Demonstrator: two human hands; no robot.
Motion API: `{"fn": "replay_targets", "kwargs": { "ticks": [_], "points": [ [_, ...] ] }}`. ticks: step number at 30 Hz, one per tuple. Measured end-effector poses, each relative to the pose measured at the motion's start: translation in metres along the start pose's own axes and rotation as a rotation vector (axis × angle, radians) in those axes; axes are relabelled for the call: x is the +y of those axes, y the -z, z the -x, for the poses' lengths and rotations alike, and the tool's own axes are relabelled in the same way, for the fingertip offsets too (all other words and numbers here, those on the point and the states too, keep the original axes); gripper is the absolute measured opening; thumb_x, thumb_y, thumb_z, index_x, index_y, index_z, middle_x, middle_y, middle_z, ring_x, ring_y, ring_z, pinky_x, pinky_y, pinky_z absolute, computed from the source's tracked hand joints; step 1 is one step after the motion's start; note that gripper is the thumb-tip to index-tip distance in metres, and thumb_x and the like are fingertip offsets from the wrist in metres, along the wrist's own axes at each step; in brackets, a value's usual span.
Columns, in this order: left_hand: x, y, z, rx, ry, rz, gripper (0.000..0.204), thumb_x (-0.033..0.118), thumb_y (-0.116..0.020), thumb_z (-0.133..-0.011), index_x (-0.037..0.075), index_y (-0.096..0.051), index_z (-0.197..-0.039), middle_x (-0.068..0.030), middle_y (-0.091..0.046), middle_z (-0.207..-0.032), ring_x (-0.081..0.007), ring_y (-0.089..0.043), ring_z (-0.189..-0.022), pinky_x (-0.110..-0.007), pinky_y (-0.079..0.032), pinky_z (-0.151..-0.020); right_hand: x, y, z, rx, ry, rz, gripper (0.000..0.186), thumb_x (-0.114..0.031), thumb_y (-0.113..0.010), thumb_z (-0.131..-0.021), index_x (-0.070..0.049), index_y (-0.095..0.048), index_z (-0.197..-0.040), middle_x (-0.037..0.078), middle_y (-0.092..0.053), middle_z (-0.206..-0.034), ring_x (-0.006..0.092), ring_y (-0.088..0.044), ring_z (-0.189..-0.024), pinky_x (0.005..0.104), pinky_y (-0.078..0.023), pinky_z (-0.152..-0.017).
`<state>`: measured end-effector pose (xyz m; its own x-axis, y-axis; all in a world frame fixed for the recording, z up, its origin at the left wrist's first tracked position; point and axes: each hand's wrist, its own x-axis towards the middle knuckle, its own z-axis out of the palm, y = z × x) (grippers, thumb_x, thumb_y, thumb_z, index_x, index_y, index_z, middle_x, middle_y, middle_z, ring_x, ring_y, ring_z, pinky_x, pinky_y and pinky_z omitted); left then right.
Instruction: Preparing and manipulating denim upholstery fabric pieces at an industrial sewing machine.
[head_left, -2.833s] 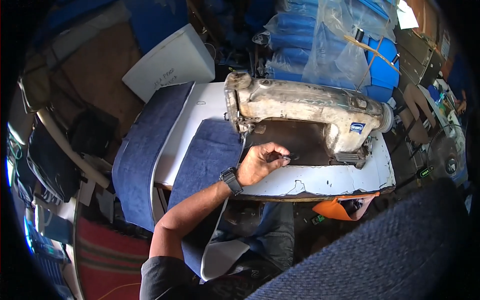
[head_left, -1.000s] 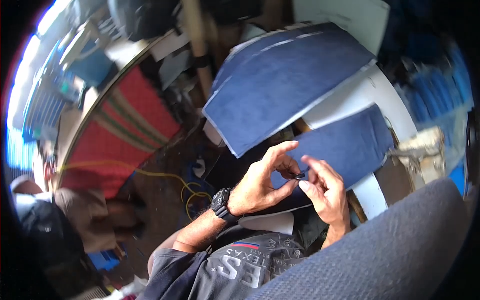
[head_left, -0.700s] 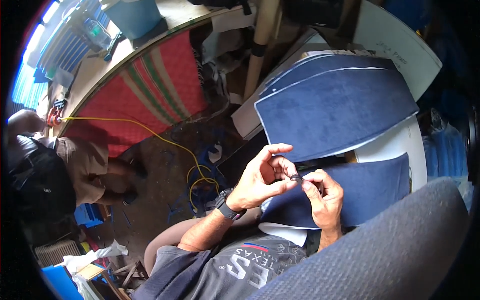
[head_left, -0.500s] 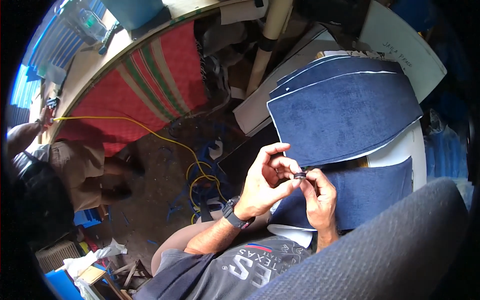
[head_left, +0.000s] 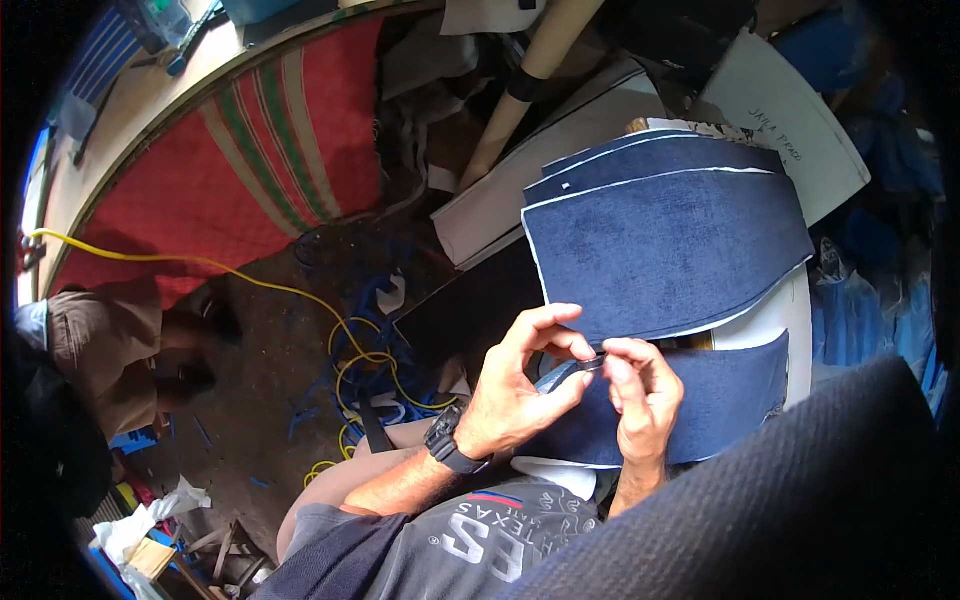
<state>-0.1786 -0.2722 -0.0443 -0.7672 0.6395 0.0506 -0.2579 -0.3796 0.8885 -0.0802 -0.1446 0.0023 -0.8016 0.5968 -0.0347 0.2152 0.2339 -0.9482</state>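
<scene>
A small dark ring-like piece (head_left: 593, 363), perhaps a little roll of tape, sits between my fingertips above the blue panels. My left hand (head_left: 523, 385) pinches it between thumb and a finger, with the index finger arched above. On its other side my right hand (head_left: 645, 398) has its fingers curled and thumb raised, the tips right at the piece; whether they grip its edge I cannot make out. Beneath my hands lies a dark blue fabric-like panel (head_left: 720, 390) with pale edges. Beyond it, more blue panels (head_left: 670, 250) are stacked, overlapping.
A textured dark grey surface (head_left: 770, 490) rises at lower right. Pale boards (head_left: 790, 120) lie beyond the panels. At left, a yellow cord (head_left: 250, 277) trails over the scrap-strewn floor, near another person's legs (head_left: 110, 350). A red striped cloth (head_left: 220, 170) hangs from a table.
My right thumb has come up off the small dark piece and its fingers have shifted. My left hand keeps its pinch. The whole view has swung slightly, moving the surroundings leftward.
</scene>
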Motion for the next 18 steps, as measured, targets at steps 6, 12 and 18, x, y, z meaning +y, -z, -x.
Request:
{"fn": "replay_targets", "kwargs": {
  "ticks": [6, 12, 18],
  "points": [
    [-0.009, -0.003, -0.003, -0.031, -0.085, -0.175, 0.056, -0.001, -0.072, -0.08, 0.001, -0.047, -0.13, -0.0093, -0.069, -0.097, -0.0166, -0.067, -0.09, -0.032, -0.054, -0.085, 0.004, -0.004, -0.009, 0.014, -0.151, -0.13, 0.009, -0.009, -0.063, -0.095, 0.0, -0.064, -0.092, -0.001, -0.055, -0.076, 0.0037, -0.045, -0.06, 0.0196, -0.033, -0.05],
    [-0.008, -0.001, -0.004, -0.025, -0.112, -0.354, 0.053, 0.001, -0.074, -0.079, 0.001, -0.048, -0.125, -0.0096, -0.068, -0.097, -0.0178, -0.067, -0.091, -0.032, -0.053, -0.086, 0.016, -0.006, -0.009, 0.066, 0.185, 0.127, 0.016, -0.011, -0.06, -0.098, -0.004, -0.056, -0.083, 0.0, -0.053, -0.075, 0.0051, -0.045, -0.063, 0.0211, -0.035, -0.053],
    [-0.012, -0.002, -0.001, 0.006, 0.012, 0.017, 0.052, 0.0, -0.074, -0.079, 0.002, -0.048, -0.124, -0.0087, -0.067, -0.098, -0.0173, -0.066, -0.091, -0.032, -0.052, -0.088, 0.015, 0.0, -0.012, 0.054, 0.103, 0.01, 0.018, -0.015, -0.059, -0.099, -0.001, -0.058, -0.089, 0.0, -0.053, -0.076, 0.0065, -0.045, -0.063, 0.0209, -0.035, -0.055]
  ]
}}
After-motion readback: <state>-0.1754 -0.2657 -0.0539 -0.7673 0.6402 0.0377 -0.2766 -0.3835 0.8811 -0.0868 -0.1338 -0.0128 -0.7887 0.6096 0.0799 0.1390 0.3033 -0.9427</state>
